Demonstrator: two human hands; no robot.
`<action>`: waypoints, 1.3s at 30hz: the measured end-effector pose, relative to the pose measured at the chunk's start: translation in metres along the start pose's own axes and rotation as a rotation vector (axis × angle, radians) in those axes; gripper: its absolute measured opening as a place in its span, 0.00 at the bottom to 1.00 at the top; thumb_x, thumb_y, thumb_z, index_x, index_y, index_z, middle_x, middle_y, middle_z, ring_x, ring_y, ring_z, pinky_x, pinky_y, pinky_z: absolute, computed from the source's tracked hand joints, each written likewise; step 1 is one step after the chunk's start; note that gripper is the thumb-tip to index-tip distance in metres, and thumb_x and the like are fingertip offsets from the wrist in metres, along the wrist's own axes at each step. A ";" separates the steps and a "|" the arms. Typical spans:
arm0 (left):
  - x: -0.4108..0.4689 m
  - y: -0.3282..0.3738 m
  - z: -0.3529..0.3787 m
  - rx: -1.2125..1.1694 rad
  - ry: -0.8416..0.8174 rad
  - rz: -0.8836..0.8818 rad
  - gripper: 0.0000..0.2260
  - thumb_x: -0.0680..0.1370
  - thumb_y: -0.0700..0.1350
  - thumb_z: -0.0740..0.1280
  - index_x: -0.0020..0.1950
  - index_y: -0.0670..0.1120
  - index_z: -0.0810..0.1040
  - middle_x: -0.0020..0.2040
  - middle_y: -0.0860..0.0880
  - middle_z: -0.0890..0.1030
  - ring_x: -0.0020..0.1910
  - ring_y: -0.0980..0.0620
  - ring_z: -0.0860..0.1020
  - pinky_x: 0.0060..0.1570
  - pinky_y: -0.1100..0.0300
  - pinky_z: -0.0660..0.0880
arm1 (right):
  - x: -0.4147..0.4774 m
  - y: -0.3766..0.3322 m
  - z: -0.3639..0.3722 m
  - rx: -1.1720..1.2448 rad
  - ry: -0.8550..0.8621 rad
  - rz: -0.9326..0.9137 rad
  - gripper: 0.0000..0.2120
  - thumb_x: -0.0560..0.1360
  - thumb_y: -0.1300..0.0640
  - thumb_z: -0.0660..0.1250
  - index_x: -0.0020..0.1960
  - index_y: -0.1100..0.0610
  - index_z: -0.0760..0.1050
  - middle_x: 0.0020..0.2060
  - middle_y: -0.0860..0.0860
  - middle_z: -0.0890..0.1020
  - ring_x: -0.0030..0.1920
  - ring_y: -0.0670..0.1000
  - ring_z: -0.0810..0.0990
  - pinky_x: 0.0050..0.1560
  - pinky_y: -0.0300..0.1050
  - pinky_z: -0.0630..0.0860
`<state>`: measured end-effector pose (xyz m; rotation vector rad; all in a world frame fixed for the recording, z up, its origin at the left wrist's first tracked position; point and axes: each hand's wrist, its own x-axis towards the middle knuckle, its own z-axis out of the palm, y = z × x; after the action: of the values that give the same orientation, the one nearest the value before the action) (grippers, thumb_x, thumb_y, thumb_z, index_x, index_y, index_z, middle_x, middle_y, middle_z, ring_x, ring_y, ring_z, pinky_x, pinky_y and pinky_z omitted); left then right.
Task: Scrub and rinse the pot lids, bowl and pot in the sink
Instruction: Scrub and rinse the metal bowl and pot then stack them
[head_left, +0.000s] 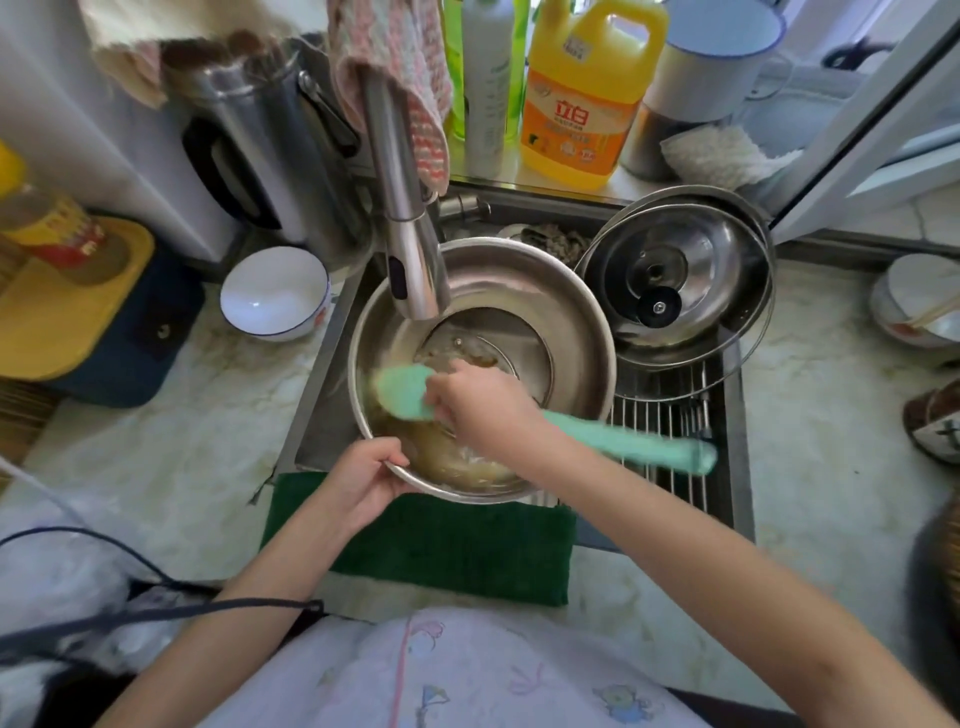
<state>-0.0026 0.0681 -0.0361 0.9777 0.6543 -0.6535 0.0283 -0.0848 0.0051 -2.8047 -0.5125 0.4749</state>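
A large steel bowl (566, 306) stands in the sink under the faucet (410, 260), with brownish soapy water and a round lid-like piece lying inside it. My left hand (363, 478) grips the bowl's near rim. My right hand (478, 410) is inside the bowl, closed on a mint-green brush (649, 452) whose head (402, 389) presses against the bowl's left inner wall. Two pot lids (680, 280) with a black knob lean on the wire rack (660, 415) to the right.
A white bowl (272, 296) sits on the counter at left, beside a steel kettle (249, 140). A yellow detergent jug (587, 98) and bottles stand on the sill behind. A green towel (431, 545) hangs over the sink's front edge. More dishes (914, 306) sit at far right.
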 end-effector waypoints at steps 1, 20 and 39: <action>0.000 0.001 0.000 0.002 -0.013 0.009 0.22 0.72 0.26 0.49 0.58 0.39 0.73 0.50 0.41 0.81 0.49 0.42 0.79 0.36 0.51 0.82 | 0.003 -0.006 0.004 0.034 0.050 0.014 0.11 0.76 0.61 0.62 0.58 0.55 0.75 0.50 0.54 0.75 0.45 0.60 0.79 0.38 0.47 0.68; 0.012 0.006 0.001 0.112 0.179 0.214 0.19 0.71 0.25 0.53 0.51 0.44 0.74 0.47 0.44 0.77 0.44 0.46 0.77 0.47 0.46 0.77 | -0.008 0.038 -0.019 -0.263 -0.324 0.203 0.11 0.76 0.63 0.61 0.58 0.59 0.75 0.45 0.53 0.78 0.47 0.57 0.78 0.42 0.46 0.73; 0.005 0.017 0.020 0.196 0.193 0.126 0.26 0.68 0.25 0.51 0.62 0.42 0.68 0.48 0.40 0.78 0.40 0.38 0.79 0.25 0.47 0.78 | 0.015 0.099 0.026 -0.308 -0.039 0.215 0.12 0.75 0.66 0.60 0.56 0.62 0.77 0.54 0.57 0.75 0.50 0.60 0.80 0.40 0.48 0.71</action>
<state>0.0174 0.0567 -0.0227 1.2648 0.7007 -0.5225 0.0617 -0.1637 -0.0527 -3.1717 -0.3145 0.5346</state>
